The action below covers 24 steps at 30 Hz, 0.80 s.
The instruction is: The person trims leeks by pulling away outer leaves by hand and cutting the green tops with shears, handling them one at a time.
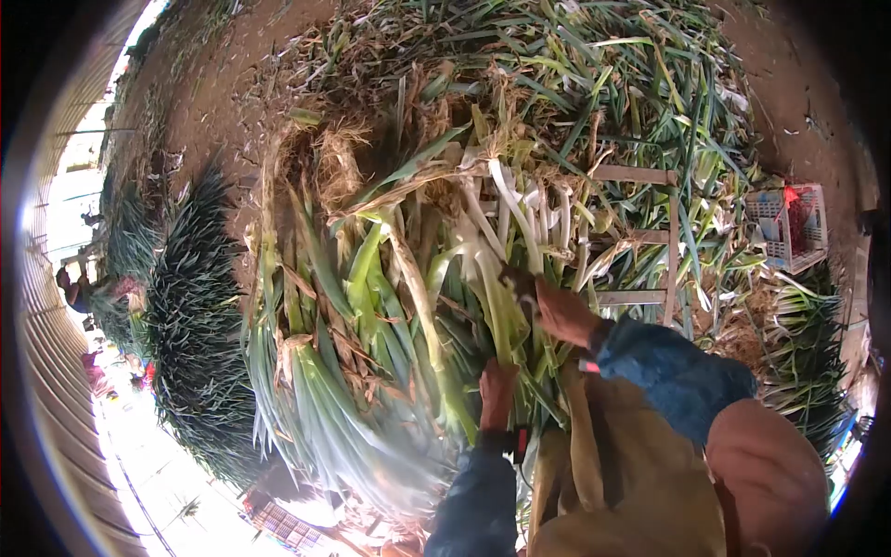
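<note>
A large heap of green onions (371, 316) lies in front of me, white roots upward and green leaves toward the lower left. My left hand (498, 394) is closed round the green stalks at the heap's right part. Above it and to the right, my right hand (562, 313) has its fingers wrapped round a small dark object (522, 284) beside the pale stalks. The outline of that object is too unclear to name. Dry brown leaves hang among the stalks.
A wooden frame (670, 246) stands right of the heap. Loose leaves (631, 74) cover the ground behind. A white crate (809, 227) with something red sits at the right. More onions (200, 325) are stacked at the left; a person (72, 290) is at the far left.
</note>
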Motion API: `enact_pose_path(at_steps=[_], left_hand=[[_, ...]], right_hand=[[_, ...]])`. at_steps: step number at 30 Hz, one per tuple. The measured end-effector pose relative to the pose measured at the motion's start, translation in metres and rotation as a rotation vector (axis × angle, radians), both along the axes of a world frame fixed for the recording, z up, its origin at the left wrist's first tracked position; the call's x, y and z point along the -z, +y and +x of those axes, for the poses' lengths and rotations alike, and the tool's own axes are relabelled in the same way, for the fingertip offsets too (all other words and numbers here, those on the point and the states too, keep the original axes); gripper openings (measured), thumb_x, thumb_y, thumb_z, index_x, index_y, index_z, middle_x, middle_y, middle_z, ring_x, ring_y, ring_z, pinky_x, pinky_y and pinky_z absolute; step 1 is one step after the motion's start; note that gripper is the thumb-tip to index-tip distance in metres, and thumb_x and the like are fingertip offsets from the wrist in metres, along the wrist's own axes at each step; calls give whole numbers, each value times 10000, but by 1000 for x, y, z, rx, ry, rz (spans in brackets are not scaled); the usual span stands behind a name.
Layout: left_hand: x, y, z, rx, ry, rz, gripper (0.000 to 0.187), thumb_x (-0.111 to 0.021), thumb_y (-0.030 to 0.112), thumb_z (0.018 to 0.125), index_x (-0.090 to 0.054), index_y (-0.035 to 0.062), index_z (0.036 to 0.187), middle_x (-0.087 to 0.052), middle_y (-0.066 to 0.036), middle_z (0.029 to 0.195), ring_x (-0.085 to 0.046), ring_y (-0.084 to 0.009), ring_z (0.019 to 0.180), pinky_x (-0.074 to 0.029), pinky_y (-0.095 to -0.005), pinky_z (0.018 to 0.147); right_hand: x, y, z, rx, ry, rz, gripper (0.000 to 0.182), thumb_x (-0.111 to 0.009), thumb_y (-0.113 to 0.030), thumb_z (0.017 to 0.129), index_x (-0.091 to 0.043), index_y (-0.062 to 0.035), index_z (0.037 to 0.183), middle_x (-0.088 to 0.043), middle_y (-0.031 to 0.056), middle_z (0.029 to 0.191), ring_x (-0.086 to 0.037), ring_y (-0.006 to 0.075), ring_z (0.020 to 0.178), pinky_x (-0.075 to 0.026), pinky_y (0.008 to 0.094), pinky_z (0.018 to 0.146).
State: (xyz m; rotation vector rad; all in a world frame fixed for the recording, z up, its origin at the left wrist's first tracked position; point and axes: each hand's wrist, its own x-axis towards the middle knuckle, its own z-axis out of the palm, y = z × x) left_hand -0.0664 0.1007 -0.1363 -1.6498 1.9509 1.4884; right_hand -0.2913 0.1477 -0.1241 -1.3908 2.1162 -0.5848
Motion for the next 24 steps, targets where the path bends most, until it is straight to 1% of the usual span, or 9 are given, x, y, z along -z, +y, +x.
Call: enact_pose_path(at_steps=[2,5,8,11,14,17,19,21,24], left_hand=[[-16,4,18,-58,186,140,361,-607,313,724,-561,-7,883,-612,-195,830,-589,-341,776,-439,-421,672],[-66,5,10,-101,77,265,334,-586,302,760,-539,-15,857,-546,-129,717,-509,-254,659,-415,-377,628],[-75,3,11,-73,241,217,330,-571,305,787,-533,-16,854,-457,-68,659,-407,-171,622,-369,-334,577],[-80,7,12,-135,358,168,326,-558,305,804,-539,-17,850,-452,-46,661,-401,-141,631,-354,-309,568],[-92,7,11,-214,332,288,331,-569,312,794,-532,-15,831,-439,-34,651,-383,-126,625,-341,-299,557],[-95,11,17,-195,107,377,322,-567,308,788,-535,-9,830,-435,-26,644,-379,-115,625,-339,-290,556],[-97,19,22,-208,188,323,312,-565,301,784,-533,-7,826,-435,-20,645,-378,-108,626,-331,-289,546],[-108,16,22,-202,174,308,284,-558,274,773,-534,-3,830,-442,-9,658,-388,-98,631,-327,-279,535],[-168,-7,-16,-287,199,357,265,-559,251,767,-541,4,860,-450,-6,661,-413,-99,635,-339,-275,538]], right_hand=[[7,-25,-13,-7,112,-72,623,-604,-159,720,-342,127,1207,-540,165,735,-563,293,564,-453,400,464],[-9,-36,-18,-17,106,26,619,-619,-179,717,-361,128,1189,-546,169,735,-571,290,593,-458,395,481],[-39,-3,-14,-93,62,-44,610,-624,-183,712,-370,131,1170,-550,176,729,-575,293,592,-458,381,475],[-62,24,-1,-197,16,55,615,-621,-179,709,-355,139,1164,-552,182,725,-569,303,587,-457,388,477],[-57,2,-7,-142,-26,-24,617,-616,-167,703,-345,148,1159,-549,183,718,-562,307,555,-451,396,456],[-18,-45,-17,-94,-94,-6,564,-594,-131,696,-359,142,1131,-547,179,694,-565,299,561,-452,398,460],[-8,-60,-24,-94,-81,-55,526,-583,-118,698,-367,132,1107,-544,183,684,-570,297,565,-453,395,464],[-12,-66,-30,-119,-1,-104,484,-573,-109,703,-374,118,1081,-541,188,674,-576,297,572,-457,392,475],[-67,-41,-36,-109,-153,95,497,-587,-93,703,-360,101,1099,-545,219,689,-593,341,618,-469,408,515]])
